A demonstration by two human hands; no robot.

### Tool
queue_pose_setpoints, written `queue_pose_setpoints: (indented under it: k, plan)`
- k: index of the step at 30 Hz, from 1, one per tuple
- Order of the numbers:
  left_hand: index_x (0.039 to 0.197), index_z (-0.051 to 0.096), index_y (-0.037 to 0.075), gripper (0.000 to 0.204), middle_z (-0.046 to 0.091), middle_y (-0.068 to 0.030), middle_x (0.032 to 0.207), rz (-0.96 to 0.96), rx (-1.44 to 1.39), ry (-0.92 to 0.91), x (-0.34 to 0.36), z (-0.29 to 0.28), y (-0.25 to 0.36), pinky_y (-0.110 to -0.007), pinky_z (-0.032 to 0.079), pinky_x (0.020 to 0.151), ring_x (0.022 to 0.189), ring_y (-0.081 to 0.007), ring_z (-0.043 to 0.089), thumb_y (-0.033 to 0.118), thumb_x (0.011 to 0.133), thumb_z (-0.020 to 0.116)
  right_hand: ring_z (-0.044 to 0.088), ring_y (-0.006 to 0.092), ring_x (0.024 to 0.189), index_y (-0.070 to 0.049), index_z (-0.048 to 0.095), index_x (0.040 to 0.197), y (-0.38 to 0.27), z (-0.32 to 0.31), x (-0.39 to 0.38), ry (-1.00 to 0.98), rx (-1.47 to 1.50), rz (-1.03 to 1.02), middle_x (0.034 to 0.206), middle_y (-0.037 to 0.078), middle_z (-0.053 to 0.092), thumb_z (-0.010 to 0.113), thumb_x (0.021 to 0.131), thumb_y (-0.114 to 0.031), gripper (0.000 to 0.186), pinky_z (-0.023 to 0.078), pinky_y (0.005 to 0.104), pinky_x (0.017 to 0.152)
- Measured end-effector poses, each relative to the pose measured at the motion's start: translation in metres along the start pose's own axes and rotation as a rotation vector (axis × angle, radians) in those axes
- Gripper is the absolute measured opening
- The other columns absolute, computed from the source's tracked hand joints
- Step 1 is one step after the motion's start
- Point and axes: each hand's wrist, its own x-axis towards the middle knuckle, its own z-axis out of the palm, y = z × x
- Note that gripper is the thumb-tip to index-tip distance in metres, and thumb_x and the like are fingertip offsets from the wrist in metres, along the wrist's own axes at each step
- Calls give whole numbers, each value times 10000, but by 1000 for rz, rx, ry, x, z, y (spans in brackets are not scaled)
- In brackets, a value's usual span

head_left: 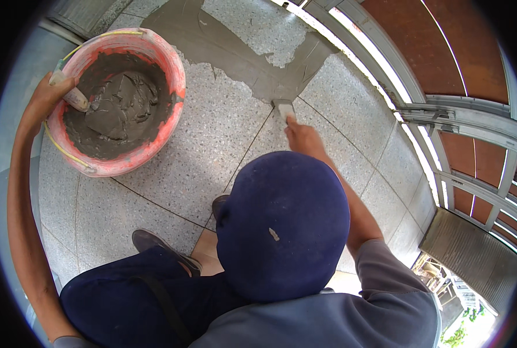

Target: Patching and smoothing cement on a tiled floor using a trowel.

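My left hand is closed at the left rim of a red, mortar-smeared bucket. It grips the pale handle of a trowel, whose blade seems sunk in the wet grey mortar. Beside that hand is the bucket's yellow wire handle. My right hand is wrapped round the pale handle of a short scraper. The scraper's flat end meets the lower edge of a smooth grey mortar layer spread over the speckled floor tiles.
A rounded dark blue shape, apparently my bent knee, fills the middle foreground. My shoe rests on the tiles at the left. Metal-framed brown panels line the right side. A pale blue wall runs along the left.
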Motion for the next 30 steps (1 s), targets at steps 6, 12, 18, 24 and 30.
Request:
queue_pose_setpoints:
  k: [6, 12, 18, 24, 30]
  plan:
    - [1216, 563, -36, 718, 655, -171, 1075, -30, 51, 66, -13, 0, 5, -373, 520, 869, 969, -252, 664, 518, 791, 734, 702, 406, 885, -69, 657, 1234, 53, -95, 132, 128, 162, 268, 1070, 259, 696, 477, 982, -324, 401, 526, 502, 885]
    - [1215, 568, -39, 717, 654, -176, 1086, 35, 58, 52, 1, 13, 22, -377, 513, 881, 981, -262, 663, 503, 775, 734, 735, 342, 816, 74, 698, 946, 127, -126, 222, -127, -403, 57, 908, 230, 725, 527, 901, -257, 375, 581, 444, 743]
    - [1228, 563, -39, 727, 656, -175, 1081, -10, 9, 26, -16, -3, 12, -369, 521, 865, 965, -257, 669, 510, 782, 726, 721, 376, 684, 69, 677, 997, 39, -37, 93, -117, -97, 188, 910, 292, 702, 447, 943, -160, 329, 609, 459, 710]
    - [1232, 561, -32, 723, 656, -168, 1080, -56, -25, -14, -4, -4, 0, -368, 523, 869, 963, -246, 667, 517, 791, 728, 726, 346, 685, 33, 708, 987, -10, -95, 59, -223, 270, 298, 789, 246, 711, 518, 921, -231, 332, 583, 450, 693]
    - [1234, 558, -34, 737, 656, -165, 1088, 50, -5, 11, 10, 13, 21, -375, 519, 887, 980, -251, 667, 529, 792, 737, 731, 360, 781, 17, 715, 993, 91, -90, 189, 320, -24, 283, 878, 239, 724, 486, 928, -207, 327, 585, 476, 722]
